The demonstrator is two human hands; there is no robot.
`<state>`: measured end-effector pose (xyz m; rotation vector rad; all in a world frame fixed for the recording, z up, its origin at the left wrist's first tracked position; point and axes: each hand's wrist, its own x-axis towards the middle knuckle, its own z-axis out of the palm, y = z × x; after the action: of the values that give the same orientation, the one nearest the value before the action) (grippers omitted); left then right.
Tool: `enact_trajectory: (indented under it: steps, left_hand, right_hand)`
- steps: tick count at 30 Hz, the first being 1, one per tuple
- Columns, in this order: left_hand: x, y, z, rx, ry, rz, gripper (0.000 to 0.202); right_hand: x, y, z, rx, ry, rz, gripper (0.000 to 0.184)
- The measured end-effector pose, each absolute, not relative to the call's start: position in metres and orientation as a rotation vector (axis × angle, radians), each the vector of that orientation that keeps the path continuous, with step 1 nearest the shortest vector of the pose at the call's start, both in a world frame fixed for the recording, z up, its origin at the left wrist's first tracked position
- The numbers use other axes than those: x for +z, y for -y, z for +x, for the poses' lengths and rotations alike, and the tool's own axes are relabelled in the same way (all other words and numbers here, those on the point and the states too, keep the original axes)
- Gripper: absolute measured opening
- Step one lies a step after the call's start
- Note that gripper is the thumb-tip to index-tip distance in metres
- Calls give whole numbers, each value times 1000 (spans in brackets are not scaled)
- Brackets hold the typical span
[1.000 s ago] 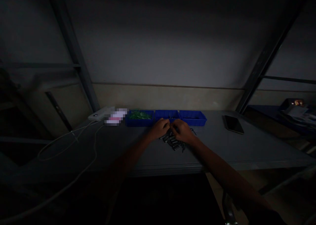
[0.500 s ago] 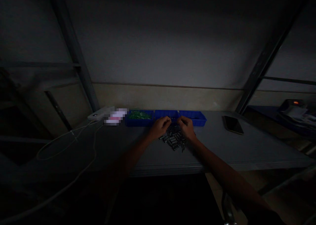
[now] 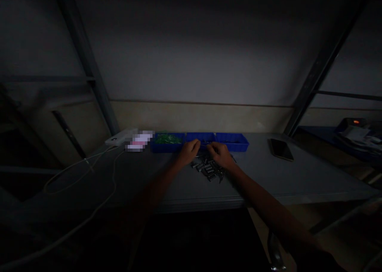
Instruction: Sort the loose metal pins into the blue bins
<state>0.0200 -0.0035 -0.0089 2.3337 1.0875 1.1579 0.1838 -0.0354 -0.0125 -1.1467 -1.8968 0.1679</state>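
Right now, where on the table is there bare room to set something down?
The table is bare between the rightmost blue bin and the dark phone, and between the white cable and left forearm. It's crowded at the loose parts, with the left hand, right hand and middle bin just beyond.

Parts (image 3: 209,171), bins (image 3: 237,147), phone (image 3: 281,149) on table (image 3: 191,192)

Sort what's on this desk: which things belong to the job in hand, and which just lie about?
Likely the job:
left hand
right hand
metal pieces
three blue trays
green pieces

Likely just lying about:
dark phone
white cable
white box
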Motion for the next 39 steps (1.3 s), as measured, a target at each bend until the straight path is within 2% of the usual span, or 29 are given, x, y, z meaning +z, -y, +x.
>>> enact_trajectory:
  steps: [4, 9, 14, 18, 22, 30, 36, 39]
  left_hand:
    - [-10, 2, 21, 1021, -1125, 2380, 32]
    - [-8, -3, 10, 738, -1219, 2586, 22]
    - [-5, -5, 2, 445, -1242, 2613, 17]
    - [-7, -4, 5, 322, -1241, 2604, 19]
    - [-9, -4, 9, 310, -1274, 2595, 13]
    - [-6, -5, 8, 562, -1211, 2706, 16]
    - [-3, 5, 10, 283, -1313, 2633, 21]
    - [0, 12, 14, 193, -1377, 2608, 15]
  right_hand:
    - [-12, 33, 188, 89, 1850, -1221, 34]
    - [-10, 23, 214, -167, 1461, -1669, 36]
    - [-9, 19, 235, -197, 1225, -1903, 39]
    - [-10, 20, 225, -180, 1343, -1808, 36]
    - [-13, 24, 205, -105, 1650, -1598, 31]
    - [-15, 33, 189, 26, 2040, -1450, 23]
    - [-15, 33, 188, 26, 2084, -1449, 23]
    - [-15, 33, 188, 36, 2103, -1448, 23]
